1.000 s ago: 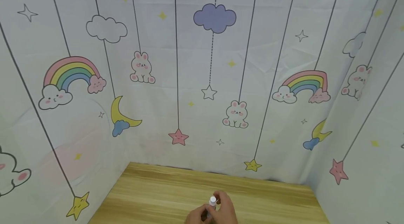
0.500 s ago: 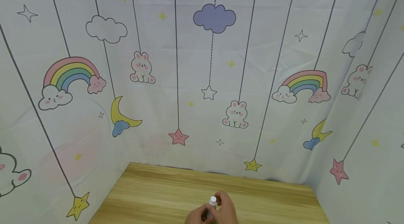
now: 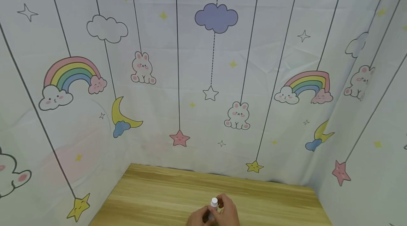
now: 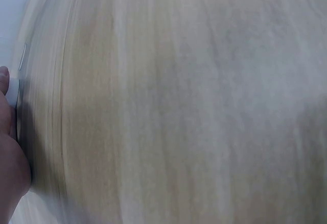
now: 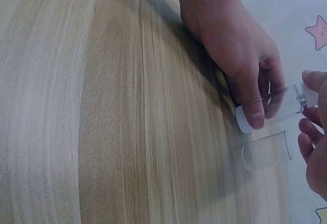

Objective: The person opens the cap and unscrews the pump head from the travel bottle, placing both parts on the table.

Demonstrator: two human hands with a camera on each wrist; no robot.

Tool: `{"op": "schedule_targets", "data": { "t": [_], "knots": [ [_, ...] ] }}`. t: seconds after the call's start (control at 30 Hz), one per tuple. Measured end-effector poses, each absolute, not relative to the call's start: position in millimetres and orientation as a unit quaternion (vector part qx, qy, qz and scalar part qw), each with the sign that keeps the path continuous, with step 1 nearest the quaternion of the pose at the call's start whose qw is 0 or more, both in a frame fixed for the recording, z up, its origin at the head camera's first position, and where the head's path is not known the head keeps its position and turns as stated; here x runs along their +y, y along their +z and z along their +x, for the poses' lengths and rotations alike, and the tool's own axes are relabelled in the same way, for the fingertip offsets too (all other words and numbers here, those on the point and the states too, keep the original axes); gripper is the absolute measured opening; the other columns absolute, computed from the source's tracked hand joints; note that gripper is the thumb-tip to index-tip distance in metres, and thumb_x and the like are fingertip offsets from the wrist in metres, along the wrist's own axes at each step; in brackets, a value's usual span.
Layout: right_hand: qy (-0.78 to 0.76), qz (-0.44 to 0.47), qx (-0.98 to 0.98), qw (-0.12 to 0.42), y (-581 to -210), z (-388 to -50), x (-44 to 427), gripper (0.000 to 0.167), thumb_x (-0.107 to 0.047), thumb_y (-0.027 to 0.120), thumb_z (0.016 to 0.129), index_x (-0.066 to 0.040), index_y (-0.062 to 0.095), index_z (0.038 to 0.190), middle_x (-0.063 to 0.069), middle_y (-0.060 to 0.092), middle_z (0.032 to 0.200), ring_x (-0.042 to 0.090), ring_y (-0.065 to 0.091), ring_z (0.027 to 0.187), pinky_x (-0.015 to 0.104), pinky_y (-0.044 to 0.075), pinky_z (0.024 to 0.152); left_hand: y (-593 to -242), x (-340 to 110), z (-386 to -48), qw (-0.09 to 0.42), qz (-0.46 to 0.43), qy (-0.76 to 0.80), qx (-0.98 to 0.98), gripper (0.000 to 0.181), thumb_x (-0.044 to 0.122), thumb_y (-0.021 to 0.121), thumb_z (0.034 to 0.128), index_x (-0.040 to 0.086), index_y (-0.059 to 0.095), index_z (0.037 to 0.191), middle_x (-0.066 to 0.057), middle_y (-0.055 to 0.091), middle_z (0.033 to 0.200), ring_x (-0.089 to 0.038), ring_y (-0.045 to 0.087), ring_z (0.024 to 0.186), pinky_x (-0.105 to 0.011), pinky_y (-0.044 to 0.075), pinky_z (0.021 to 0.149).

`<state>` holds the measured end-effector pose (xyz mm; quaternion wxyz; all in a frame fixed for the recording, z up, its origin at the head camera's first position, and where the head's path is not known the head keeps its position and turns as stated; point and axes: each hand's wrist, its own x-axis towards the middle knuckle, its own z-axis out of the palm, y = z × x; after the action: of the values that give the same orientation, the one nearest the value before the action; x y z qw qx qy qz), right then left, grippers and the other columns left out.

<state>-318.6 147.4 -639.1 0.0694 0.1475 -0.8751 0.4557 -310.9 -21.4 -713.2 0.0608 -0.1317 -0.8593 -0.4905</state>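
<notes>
A slim bottle stands upright between both hands, its white top (image 3: 214, 202) uppermost in the head view. In the right wrist view, its clear body and white base (image 5: 243, 119) show. My left hand (image 3: 198, 216) grips the body low down, its thumb and fingers around it; the left wrist view catches only part of this hand at its left edge. Higher up, my right hand (image 3: 227, 212) has thumb and fingers around the neck and white top. Beside the bottle, a clear hollow cylinder (image 5: 267, 151) stands on the table, hidden in the head view.
The wood-grained table (image 3: 152, 190) extends around the hands. Behind and at both sides hangs a white cloth (image 3: 152, 113) printed with stars, clouds, rabbits and rainbows; its lower edge meets the table's back edge.
The fingers of my right hand shift slightly beside the white top. My left hand and the bottle stay almost where they were.
</notes>
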Motion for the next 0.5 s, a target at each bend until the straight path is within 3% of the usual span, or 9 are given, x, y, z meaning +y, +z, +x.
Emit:
{"op": "schedule_targets", "data": {
  "t": [0.5],
  "knots": [
    [0.450,0.148,-0.877,0.080,-638.0,-315.3,147.6,0.027,-0.024,0.087,0.090,-0.012,0.067,0.105,-0.006,0.062,0.093,0.013,0.055,0.082,0.026,0.045,0.068,-716.2,-22.7,-314.0,0.066,-0.146,-0.489,-0.857,0.032,0.025,0.083,0.0922,0.013,0.075,0.121,0.002,0.078,0.104,-0.005,0.070,0.092,-0.030,0.059,0.077]
  ]
}}
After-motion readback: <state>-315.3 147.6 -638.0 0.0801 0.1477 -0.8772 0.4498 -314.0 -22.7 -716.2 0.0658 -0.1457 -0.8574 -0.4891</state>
